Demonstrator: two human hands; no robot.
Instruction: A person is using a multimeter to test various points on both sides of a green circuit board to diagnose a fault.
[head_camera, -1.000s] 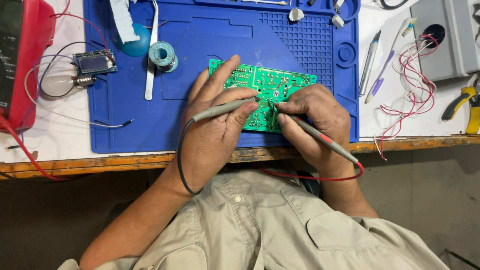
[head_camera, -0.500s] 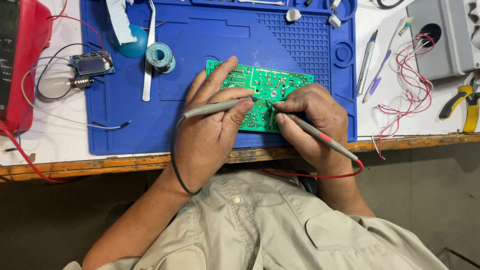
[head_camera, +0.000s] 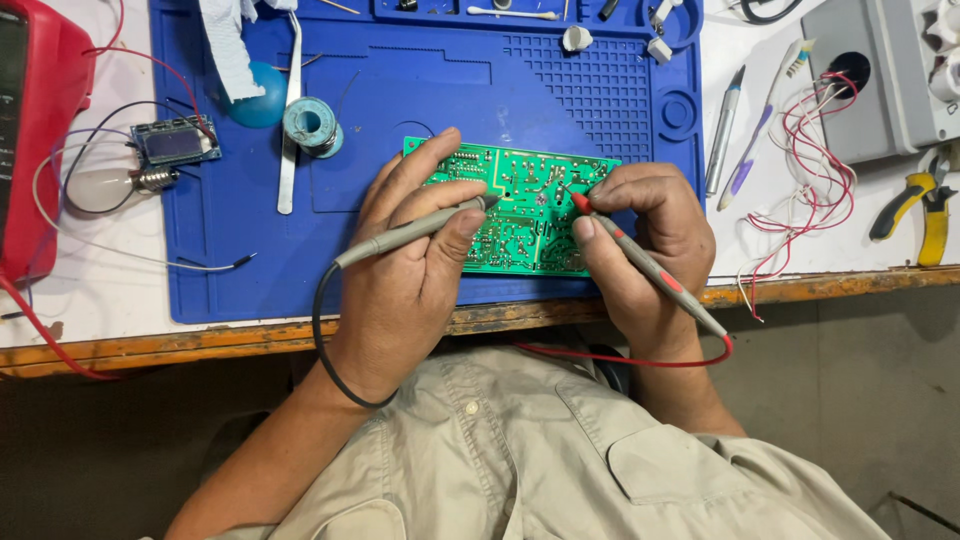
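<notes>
With the two probe tips brought closer since the earlier frame, the grey probe (head_camera: 415, 232) in the left hand (head_camera: 405, 270) and the red-tipped probe (head_camera: 640, 262) in the right hand (head_camera: 650, 250) are being gripped pen-like by closed fingers and are best being pressed steadily onto separate solder points of the green circuit board (head_camera: 515, 205) lying on the blue mat (head_camera: 250, 260).

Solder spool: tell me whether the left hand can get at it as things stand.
Probably yes, but not freely: the solder spool lies unobstructed just beyond the left hand, whose fingers hold a grey probe.

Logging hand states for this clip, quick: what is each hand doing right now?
Left hand: closed on the grey probe, tip on the green circuit board.
Right hand: closed on the red-tipped probe, tip on the board.
</notes>
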